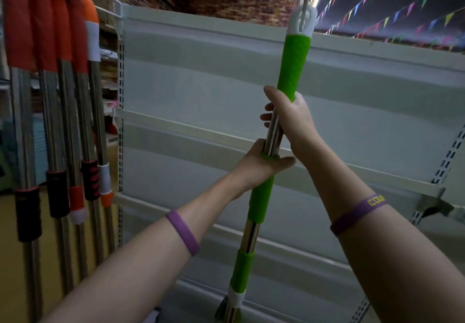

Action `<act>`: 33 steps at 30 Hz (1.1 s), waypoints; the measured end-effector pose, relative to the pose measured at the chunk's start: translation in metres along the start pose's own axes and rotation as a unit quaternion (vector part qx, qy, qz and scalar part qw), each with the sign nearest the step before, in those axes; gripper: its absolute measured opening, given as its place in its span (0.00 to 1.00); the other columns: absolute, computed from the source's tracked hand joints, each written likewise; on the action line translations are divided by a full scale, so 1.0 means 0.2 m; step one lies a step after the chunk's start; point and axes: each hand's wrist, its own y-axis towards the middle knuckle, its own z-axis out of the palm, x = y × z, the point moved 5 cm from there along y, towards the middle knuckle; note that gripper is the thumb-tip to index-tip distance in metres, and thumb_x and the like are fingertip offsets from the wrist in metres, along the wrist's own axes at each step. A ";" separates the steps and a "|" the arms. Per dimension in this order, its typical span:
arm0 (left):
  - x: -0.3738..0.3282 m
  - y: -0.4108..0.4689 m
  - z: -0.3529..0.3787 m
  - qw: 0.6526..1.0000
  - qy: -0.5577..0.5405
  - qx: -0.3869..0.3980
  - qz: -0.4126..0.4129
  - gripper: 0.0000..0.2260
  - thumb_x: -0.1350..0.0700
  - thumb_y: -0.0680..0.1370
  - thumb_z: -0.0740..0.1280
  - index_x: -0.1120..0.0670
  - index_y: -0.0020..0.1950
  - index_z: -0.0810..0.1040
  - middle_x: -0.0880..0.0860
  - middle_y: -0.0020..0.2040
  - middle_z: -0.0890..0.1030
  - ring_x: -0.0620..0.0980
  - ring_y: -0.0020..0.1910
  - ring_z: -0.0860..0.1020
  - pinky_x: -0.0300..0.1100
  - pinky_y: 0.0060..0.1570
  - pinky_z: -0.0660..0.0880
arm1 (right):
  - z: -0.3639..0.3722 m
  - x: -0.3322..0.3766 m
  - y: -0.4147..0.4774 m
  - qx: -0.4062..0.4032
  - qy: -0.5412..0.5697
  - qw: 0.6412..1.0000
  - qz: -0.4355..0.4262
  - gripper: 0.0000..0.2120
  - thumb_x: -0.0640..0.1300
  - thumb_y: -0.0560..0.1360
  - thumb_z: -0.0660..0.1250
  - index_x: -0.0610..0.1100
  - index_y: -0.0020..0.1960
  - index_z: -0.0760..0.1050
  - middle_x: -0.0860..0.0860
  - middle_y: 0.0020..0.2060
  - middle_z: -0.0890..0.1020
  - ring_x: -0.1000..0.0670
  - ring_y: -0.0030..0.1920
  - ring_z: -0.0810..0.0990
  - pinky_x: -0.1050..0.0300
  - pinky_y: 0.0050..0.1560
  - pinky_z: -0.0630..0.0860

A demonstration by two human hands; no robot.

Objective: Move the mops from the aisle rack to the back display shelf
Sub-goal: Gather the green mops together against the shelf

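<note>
Head view, both hands (289,124) gripping green mop (293,71)

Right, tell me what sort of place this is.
Most likely a shop that sells household goods. White slotted retail shelving fills the view, a row of mops with red and orange grips hangs at the left, and coloured bunting runs under the ceiling. Both hands grip a green mop.

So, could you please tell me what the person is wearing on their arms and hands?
Both hands, left and right, are bare: no gloves or rings that I can see. The forearms are bare too, with no sleeves in view. Each wrist carries a purple band: a plain one on the left wrist, and one with yellow lettering, only partly readable, on the right wrist.
</note>
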 end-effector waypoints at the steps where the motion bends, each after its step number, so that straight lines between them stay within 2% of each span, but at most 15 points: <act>1: 0.02 0.00 0.00 1.000 -0.021 0.011 -0.001 0.21 0.43 0.73 0.72 0.49 0.60 0.70 0.50 0.52 0.79 0.47 0.50 0.78 0.42 0.47 0.74 | 0.00 -0.01 -0.01 -0.005 0.008 1.000 -0.001 0.14 0.56 0.73 0.69 0.49 0.50 0.70 0.46 0.47 0.77 0.48 0.45 0.81 0.55 0.44 0.80; 4: 0.13 -0.03 0.03 0.993 -0.099 0.065 0.001 0.31 0.39 0.71 0.70 0.46 0.70 0.66 0.48 0.61 0.77 0.45 0.59 0.76 0.44 0.58 0.72 | 0.02 -0.08 -0.06 -0.003 0.015 1.000 0.004 0.11 0.59 0.78 0.63 0.54 0.51 0.68 0.44 0.52 0.79 0.50 0.47 0.82 0.55 0.52 0.78; 7: 0.26 -0.10 0.06 0.984 -0.140 0.107 -0.004 0.45 0.24 0.63 0.64 0.43 0.75 0.60 0.43 0.67 0.72 0.38 0.63 0.71 0.41 0.64 0.68 | 0.04 -0.18 -0.14 -0.007 0.002 1.000 0.021 0.09 0.59 0.82 0.56 0.54 0.52 0.67 0.39 0.57 0.80 0.51 0.50 0.81 0.58 0.53 0.76; 9: 0.32 -0.14 0.09 0.980 -0.166 0.111 0.006 0.52 0.17 0.56 0.61 0.41 0.74 0.58 0.36 0.65 0.70 0.29 0.60 0.68 0.34 0.60 0.66 | 0.05 -0.26 -0.20 -0.022 -0.008 0.999 0.029 0.14 0.60 0.82 0.53 0.51 0.57 0.68 0.39 0.60 0.78 0.52 0.52 0.80 0.57 0.57 0.74; 11: 0.37 -0.16 0.12 0.977 -0.181 0.109 -0.003 0.53 0.16 0.55 0.58 0.41 0.74 0.58 0.38 0.66 0.69 0.27 0.60 0.68 0.31 0.60 0.66 | 0.06 -0.35 -0.26 -0.048 -0.004 0.998 0.031 0.24 0.61 0.82 0.52 0.44 0.64 0.70 0.39 0.60 0.77 0.48 0.54 0.79 0.53 0.59 0.73; 14: 0.48 -0.21 0.15 0.975 -0.185 0.124 -0.032 0.49 0.17 0.59 0.56 0.41 0.75 0.60 0.39 0.67 0.71 0.30 0.63 0.70 0.35 0.64 0.67 | 0.09 -0.48 -0.38 -0.078 0.020 0.995 0.063 0.34 0.66 0.77 0.55 0.44 0.74 0.66 0.45 0.66 0.76 0.51 0.65 0.75 0.52 0.69 0.69; 16: 0.56 -0.25 0.18 0.975 -0.185 0.115 -0.050 0.44 0.22 0.65 0.53 0.44 0.76 0.60 0.41 0.67 0.71 0.29 0.60 0.71 0.32 0.61 0.68 | 0.11 -0.58 -0.48 -0.084 0.030 0.992 0.094 0.38 0.65 0.73 0.56 0.44 0.76 0.64 0.47 0.68 0.74 0.48 0.70 0.72 0.49 0.73 0.66; 19: 0.68 -0.30 0.23 0.978 -0.184 0.083 -0.045 0.23 0.42 0.82 0.48 0.50 0.73 0.62 0.45 0.65 0.71 0.22 0.53 0.71 0.24 0.54 0.68 | 0.13 -0.77 -0.64 -0.082 0.028 0.988 0.128 0.31 0.62 0.79 0.59 0.41 0.73 0.66 0.52 0.56 0.75 0.51 0.61 0.74 0.53 0.67 0.69; 21: 0.76 -0.35 0.27 0.975 -0.192 0.092 -0.061 0.16 0.50 0.85 0.46 0.50 0.69 0.64 0.44 0.60 0.73 0.22 0.49 0.73 0.23 0.51 0.68 | 0.15 -0.91 -0.73 -0.067 0.016 0.986 0.153 0.20 0.53 0.84 0.55 0.42 0.70 0.67 0.52 0.54 0.76 0.54 0.58 0.74 0.66 0.60 0.70; 24: 0.87 -0.42 0.31 0.964 -0.228 0.097 -0.101 0.19 0.47 0.85 0.44 0.50 0.69 0.67 0.43 0.59 0.76 0.23 0.49 0.74 0.22 0.50 0.69 | 0.19 -1.03 -0.85 -0.042 0.013 0.982 0.184 0.11 0.48 0.86 0.50 0.48 0.63 0.67 0.41 0.61 0.77 0.53 0.55 0.77 0.79 0.49 0.69; 27: 0.99 -0.47 0.34 0.958 -0.238 0.094 -0.131 0.19 0.44 0.85 0.43 0.45 0.70 0.66 0.39 0.64 0.74 0.25 0.54 0.74 0.24 0.56 0.69 | 0.20 -1.16 -0.95 -0.050 0.030 0.979 0.198 0.20 0.49 0.86 0.47 0.42 0.72 0.67 0.42 0.72 0.71 0.51 0.72 0.70 0.68 0.67 0.67; 28: 1.03 -0.49 0.34 0.958 -0.233 0.092 -0.138 0.22 0.41 0.84 0.44 0.46 0.73 0.65 0.41 0.69 0.70 0.29 0.60 0.72 0.29 0.64 0.67 | 0.21 -1.20 -0.99 -0.049 0.028 0.977 0.205 0.23 0.50 0.86 0.47 0.42 0.77 0.64 0.45 0.74 0.69 0.51 0.75 0.66 0.64 0.72 0.62; 30: 1.06 -0.53 0.33 0.968 -0.182 0.085 -0.153 0.39 0.27 0.75 0.49 0.50 0.79 0.59 0.46 0.78 0.62 0.38 0.73 0.62 0.41 0.76 0.56 | 0.23 -1.30 -1.08 -0.020 0.003 0.979 0.201 0.24 0.49 0.86 0.47 0.43 0.80 0.56 0.47 0.78 0.63 0.52 0.77 0.61 0.69 0.71 0.56; 31: 1.08 -0.55 0.33 0.973 -0.153 0.080 -0.157 0.50 0.20 0.67 0.51 0.51 0.80 0.56 0.48 0.79 0.59 0.41 0.76 0.58 0.42 0.77 0.52 | 0.24 -1.36 -1.13 -0.001 -0.005 0.980 0.199 0.25 0.48 0.86 0.47 0.42 0.81 0.53 0.46 0.79 0.59 0.56 0.77 0.59 0.75 0.69 0.56; 33: 1.13 -0.59 0.36 0.983 -0.127 0.065 -0.119 0.60 0.16 0.59 0.53 0.54 0.81 0.52 0.48 0.79 0.56 0.41 0.77 0.56 0.34 0.75 0.52 | 0.29 -1.47 -1.23 0.030 -0.013 0.977 0.209 0.30 0.53 0.85 0.49 0.40 0.81 0.48 0.46 0.80 0.55 0.66 0.72 0.57 0.83 0.62 0.56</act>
